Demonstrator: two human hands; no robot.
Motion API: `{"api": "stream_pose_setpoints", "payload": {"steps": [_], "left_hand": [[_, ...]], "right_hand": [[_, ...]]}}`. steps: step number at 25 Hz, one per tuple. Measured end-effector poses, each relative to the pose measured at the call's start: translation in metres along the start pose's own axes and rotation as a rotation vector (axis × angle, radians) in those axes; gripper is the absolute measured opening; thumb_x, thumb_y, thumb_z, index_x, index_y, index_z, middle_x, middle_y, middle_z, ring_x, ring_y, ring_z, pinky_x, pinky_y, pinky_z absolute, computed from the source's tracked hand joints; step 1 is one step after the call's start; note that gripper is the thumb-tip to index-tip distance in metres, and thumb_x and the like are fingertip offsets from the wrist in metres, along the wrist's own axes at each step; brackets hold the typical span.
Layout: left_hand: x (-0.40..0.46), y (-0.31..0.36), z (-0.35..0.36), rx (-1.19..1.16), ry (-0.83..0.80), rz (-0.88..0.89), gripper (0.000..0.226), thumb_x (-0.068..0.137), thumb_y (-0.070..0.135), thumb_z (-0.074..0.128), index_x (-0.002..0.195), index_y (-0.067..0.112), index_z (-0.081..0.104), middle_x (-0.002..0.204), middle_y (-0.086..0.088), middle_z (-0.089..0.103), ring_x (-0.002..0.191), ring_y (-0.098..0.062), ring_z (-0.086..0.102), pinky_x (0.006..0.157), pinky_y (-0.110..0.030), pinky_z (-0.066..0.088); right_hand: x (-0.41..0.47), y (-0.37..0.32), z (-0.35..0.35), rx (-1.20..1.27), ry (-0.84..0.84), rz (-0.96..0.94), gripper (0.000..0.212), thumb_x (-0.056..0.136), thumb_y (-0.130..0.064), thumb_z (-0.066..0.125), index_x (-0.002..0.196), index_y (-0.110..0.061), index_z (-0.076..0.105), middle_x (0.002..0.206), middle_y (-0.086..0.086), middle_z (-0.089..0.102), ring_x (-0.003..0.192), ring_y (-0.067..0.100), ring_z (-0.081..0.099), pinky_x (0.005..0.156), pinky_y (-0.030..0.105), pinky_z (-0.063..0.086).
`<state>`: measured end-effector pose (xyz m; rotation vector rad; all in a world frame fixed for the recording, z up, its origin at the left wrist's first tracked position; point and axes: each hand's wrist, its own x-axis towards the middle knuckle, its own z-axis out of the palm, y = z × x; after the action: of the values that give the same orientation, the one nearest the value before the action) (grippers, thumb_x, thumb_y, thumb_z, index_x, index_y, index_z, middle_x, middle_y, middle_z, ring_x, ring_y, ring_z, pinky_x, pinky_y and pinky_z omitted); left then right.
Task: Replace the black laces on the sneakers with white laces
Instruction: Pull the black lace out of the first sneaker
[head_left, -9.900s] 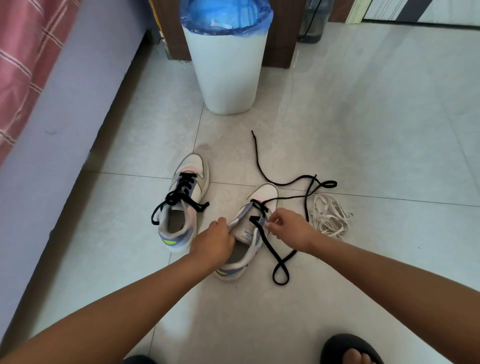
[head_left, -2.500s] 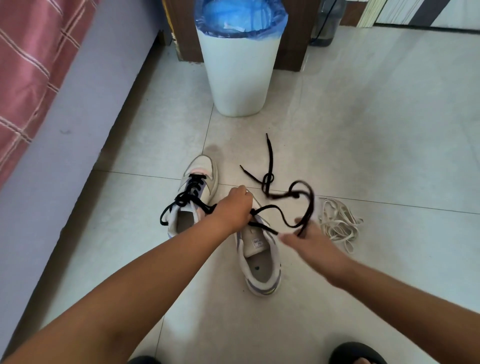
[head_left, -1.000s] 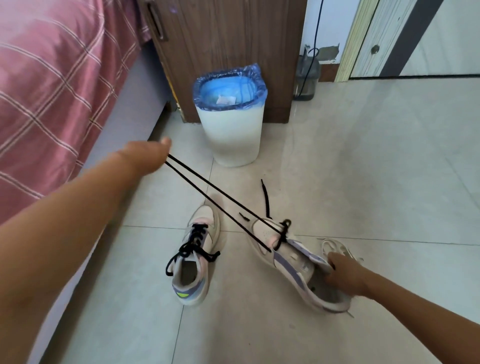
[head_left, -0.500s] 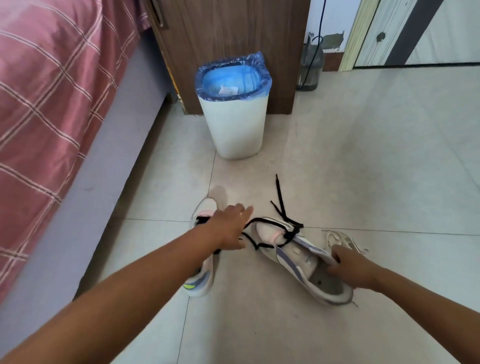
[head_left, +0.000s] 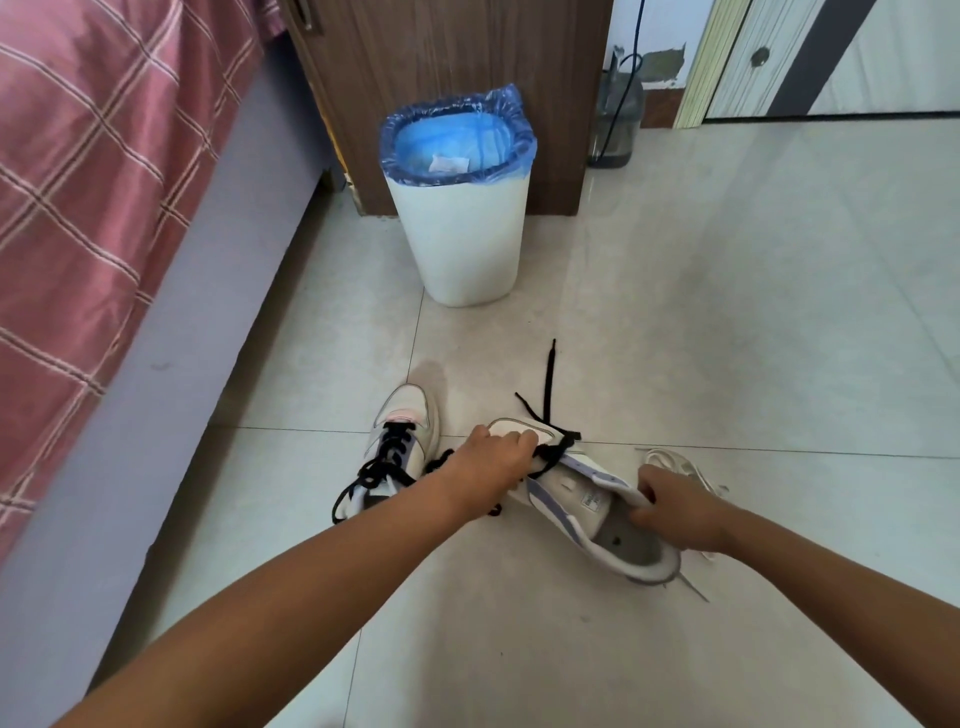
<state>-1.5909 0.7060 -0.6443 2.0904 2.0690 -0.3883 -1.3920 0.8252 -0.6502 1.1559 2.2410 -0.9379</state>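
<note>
On the tiled floor (head_left: 727, 312), a sneaker (head_left: 587, 506) tipped on its side is gripped at the collar by the right hand (head_left: 675, 512), while its black lace (head_left: 553, 452) is pinched near the toe, at ten o'clock, by the curled left hand (head_left: 491, 460).

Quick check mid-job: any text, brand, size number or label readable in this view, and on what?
Nothing can be read.
Tongue label inside the sneaker the right hand holds: dark print, too blurred to read.
White slip in the bin: no legible marks.
</note>
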Motion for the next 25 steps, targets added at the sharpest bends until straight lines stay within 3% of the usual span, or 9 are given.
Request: {"api": "stream_pose_setpoints", "payload": {"steps": [3, 4, 7, 9, 11, 16, 18, 21, 25], "left_hand": [[0.001, -0.006, -0.003, -0.052, -0.16, -0.078, 0.026, 0.094, 0.007, 0.046, 0.12, 0.003, 0.045, 0.119, -0.013, 0.051, 0.107, -0.031, 0.051, 0.087, -0.037, 0.036], [0.0, -0.009, -0.004, -0.186, -0.198, -0.089, 0.023, 0.099, 0.017, 0.043, 0.116, 0.004, 0.051, 0.114, -0.013, 0.052, 0.105, -0.03, 0.05, 0.085, -0.036, 0.037], [-0.007, -0.015, -0.011, -1.071, -0.267, -0.263, 0.037, 0.101, 0.037, 0.036, 0.08, 0.012, 0.053, 0.073, -0.003, 0.049, 0.064, -0.018, 0.051, 0.06, -0.027, 0.039], [-0.009, -0.017, -0.021, -1.578, -0.12, -0.439, 0.04, 0.101, 0.038, 0.036, 0.069, 0.015, 0.042, 0.057, 0.003, 0.035, 0.044, -0.01, 0.032, 0.043, -0.021, 0.029], [-0.006, -0.02, -0.032, -1.84, 0.024, -0.568, 0.04, 0.101, 0.035, 0.036, 0.066, 0.016, 0.038, 0.05, 0.007, 0.027, 0.04, -0.007, 0.02, 0.037, -0.017, 0.019], [-0.002, -0.054, -0.063, -2.084, 0.322, -0.688, 0.042, 0.103, 0.033, 0.033, 0.064, 0.017, 0.033, 0.044, 0.009, 0.021, 0.035, -0.005, 0.015, 0.031, -0.016, 0.015], [-0.006, -0.084, -0.079, -2.139, 0.514, -0.698, 0.043, 0.103, 0.032, 0.031, 0.063, 0.017, 0.032, 0.042, 0.01, 0.02, 0.033, -0.004, 0.016, 0.03, -0.016, 0.014], [-0.014, -0.139, -0.106, -2.176, 0.838, -0.666, 0.044, 0.104, 0.031, 0.027, 0.063, 0.018, 0.032, 0.04, 0.01, 0.021, 0.032, -0.004, 0.019, 0.031, -0.016, 0.017], [-0.036, -0.195, -0.145, -2.163, 1.248, -0.639, 0.045, 0.104, 0.036, 0.024, 0.063, 0.019, 0.033, 0.04, 0.009, 0.026, 0.035, -0.007, 0.026, 0.039, -0.018, 0.024]], "right_hand": [[-0.002, 0.0, -0.004, -0.012, 0.019, 0.017, 0.027, 0.087, -0.02, 0.056, 0.071, -0.02, 0.034, 0.073, -0.005, 0.042, 0.063, 0.006, 0.036, 0.052, 0.021, 0.026], [-0.003, 0.0, -0.006, -0.021, 0.026, 0.026, 0.028, 0.087, -0.02, 0.055, 0.07, -0.02, 0.033, 0.073, -0.005, 0.041, 0.063, 0.006, 0.035, 0.052, 0.021, 0.025], [-0.004, -0.001, -0.006, -0.048, 0.047, 0.024, 0.026, 0.09, -0.022, 0.051, 0.073, -0.02, 0.032, 0.076, -0.004, 0.042, 0.07, 0.012, 0.042, 0.056, 0.026, 0.027], [-0.004, -0.005, -0.003, -0.041, 0.059, -0.007, 0.015, 0.094, -0.023, 0.047, 0.085, -0.018, 0.035, 0.085, 0.001, 0.048, 0.08, 0.021, 0.047, 0.063, 0.03, 0.031], [-0.004, -0.014, 0.001, -0.051, 0.042, -0.051, 0.009, 0.097, -0.022, 0.041, 0.095, -0.017, 0.033, 0.09, 0.005, 0.051, 0.08, 0.023, 0.049, 0.063, 0.031, 0.033], [-0.001, -0.035, -0.005, -0.125, 0.009, -0.109, 0.01, 0.096, -0.013, 0.037, 0.097, -0.014, 0.027, 0.072, -0.002, 0.043, 0.064, 0.013, 0.044, 0.051, 0.021, 0.028], [0.003, -0.031, -0.005, -0.164, 0.018, -0.09, 0.012, 0.096, -0.015, 0.039, 0.099, -0.016, 0.027, 0.074, -0.006, 0.043, 0.07, 0.016, 0.047, 0.051, 0.019, 0.029], [0.004, -0.011, 0.002, -0.218, -0.019, -0.003, 0.024, 0.095, -0.018, 0.043, 0.117, -0.015, 0.033, 0.102, 0.0, 0.057, 0.085, 0.018, 0.053, 0.062, 0.019, 0.038], [-0.003, 0.018, 0.011, -0.265, -0.032, 0.03, 0.043, 0.097, -0.02, 0.039, 0.138, -0.012, 0.025, 0.129, 0.004, 0.053, 0.111, 0.016, 0.056, 0.088, 0.023, 0.043]]}}
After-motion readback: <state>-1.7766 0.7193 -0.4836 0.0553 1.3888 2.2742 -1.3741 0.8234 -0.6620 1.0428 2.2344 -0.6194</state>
